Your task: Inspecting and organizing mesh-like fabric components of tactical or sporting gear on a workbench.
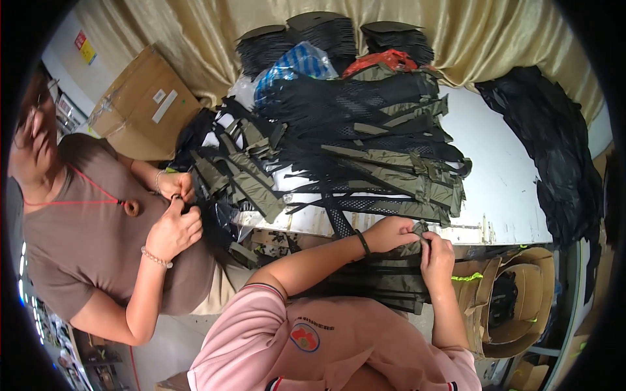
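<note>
My left hand [390,234], with a black band on its wrist, and my right hand [437,256] meet just below the table edge. Both pinch the same olive-green strap piece [419,232] between their fingers. Beneath them, a stack of olive and black strap pieces [381,281] lies in my lap. On the white table [502,189] in front of me sits a big pile of olive straps with black mesh [385,163].
A co-worker in a brown shirt [85,228] sits at the left, both hands [175,215] on a black piece. A cardboard box [147,104] stands at the back left. Black plastic bags [554,150] lie at the right, an open carton [515,300] at the lower right.
</note>
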{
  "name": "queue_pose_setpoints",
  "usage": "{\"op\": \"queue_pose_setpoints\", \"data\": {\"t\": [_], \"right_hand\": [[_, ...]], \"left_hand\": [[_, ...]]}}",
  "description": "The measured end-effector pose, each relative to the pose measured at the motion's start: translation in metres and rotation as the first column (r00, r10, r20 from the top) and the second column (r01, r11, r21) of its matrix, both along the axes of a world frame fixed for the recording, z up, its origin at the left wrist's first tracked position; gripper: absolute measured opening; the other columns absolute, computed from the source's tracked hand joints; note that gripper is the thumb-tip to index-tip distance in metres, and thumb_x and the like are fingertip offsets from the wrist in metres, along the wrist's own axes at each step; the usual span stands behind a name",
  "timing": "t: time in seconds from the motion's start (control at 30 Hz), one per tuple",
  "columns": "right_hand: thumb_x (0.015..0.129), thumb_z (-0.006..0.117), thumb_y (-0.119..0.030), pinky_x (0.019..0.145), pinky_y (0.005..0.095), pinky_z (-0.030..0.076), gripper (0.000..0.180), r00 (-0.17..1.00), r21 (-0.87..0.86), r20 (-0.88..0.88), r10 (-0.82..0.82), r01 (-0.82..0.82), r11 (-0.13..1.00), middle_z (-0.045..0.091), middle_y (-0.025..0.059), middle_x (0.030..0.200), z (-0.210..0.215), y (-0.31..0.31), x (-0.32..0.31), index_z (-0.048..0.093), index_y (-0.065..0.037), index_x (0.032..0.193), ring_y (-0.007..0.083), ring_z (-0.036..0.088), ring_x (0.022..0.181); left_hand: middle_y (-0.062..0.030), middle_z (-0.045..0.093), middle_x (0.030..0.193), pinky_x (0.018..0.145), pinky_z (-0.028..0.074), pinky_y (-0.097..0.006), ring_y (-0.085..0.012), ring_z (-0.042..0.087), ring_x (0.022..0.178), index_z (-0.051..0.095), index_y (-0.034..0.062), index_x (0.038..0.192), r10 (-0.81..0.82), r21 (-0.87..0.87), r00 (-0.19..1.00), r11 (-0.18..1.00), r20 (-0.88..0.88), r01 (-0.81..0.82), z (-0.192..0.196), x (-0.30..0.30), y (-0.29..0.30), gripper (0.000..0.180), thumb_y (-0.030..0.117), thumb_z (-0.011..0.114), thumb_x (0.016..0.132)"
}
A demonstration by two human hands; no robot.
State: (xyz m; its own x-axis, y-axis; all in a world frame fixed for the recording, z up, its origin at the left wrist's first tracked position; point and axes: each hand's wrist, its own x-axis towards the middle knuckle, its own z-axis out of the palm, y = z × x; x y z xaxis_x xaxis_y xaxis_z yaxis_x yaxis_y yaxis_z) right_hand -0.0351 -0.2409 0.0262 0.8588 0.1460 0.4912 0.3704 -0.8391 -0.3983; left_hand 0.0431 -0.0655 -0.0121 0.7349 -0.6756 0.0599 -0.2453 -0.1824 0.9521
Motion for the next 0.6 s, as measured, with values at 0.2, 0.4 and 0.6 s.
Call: {"op": "queue_pose_setpoints", "data": {"t": [0.2,0.4,0.6], "right_hand": [[0.080,0.059,0.000,0.071,0.0440,0.049,0.028,0.993,-0.011,-0.082,0.087,-0.088,0.996,0.061,0.0173,0.092,0.019,0.002,0.012,0.056,-0.006,0.108,0.0384,0.059,0.079],[0.080,0.065,-0.009,0.062,0.0419,0.049,0.010,0.934,0.024,-0.218,0.285,-0.287,0.958,0.064,0.0142,0.075,0.032,-0.003,0.018,0.063,-0.006,0.090,0.0336,0.062,0.070],[0.079,0.065,-0.008,0.060,0.0407,0.047,0.010,0.941,0.059,-0.225,0.252,-0.245,0.968,0.060,0.0138,0.074,0.029,-0.008,0.026,0.058,-0.003,0.075,0.0343,0.059,0.071]], "left_hand": [[-0.0001,0.054,0.066,0.055,0.040,-0.026,-0.0076,0.047,0.062,0.055,0.0027,0.080,0.042,-0.107,0.999,0.993,-0.028,-0.045,-0.002,-0.001,-0.003,0.025,0.019,0.074,0.079],[-0.0010,0.053,0.065,0.056,0.040,-0.028,-0.0091,0.046,0.062,0.054,0.0044,0.077,-0.113,-0.003,0.994,0.994,-0.012,0.113,0.009,0.000,0.004,0.025,0.021,0.073,0.079],[-0.0042,0.051,0.065,0.056,0.039,-0.029,-0.0143,0.045,0.060,0.051,0.0051,0.074,-0.149,0.024,0.987,0.989,0.064,0.147,0.018,-0.009,0.008,0.027,0.022,0.071,0.080]]}}
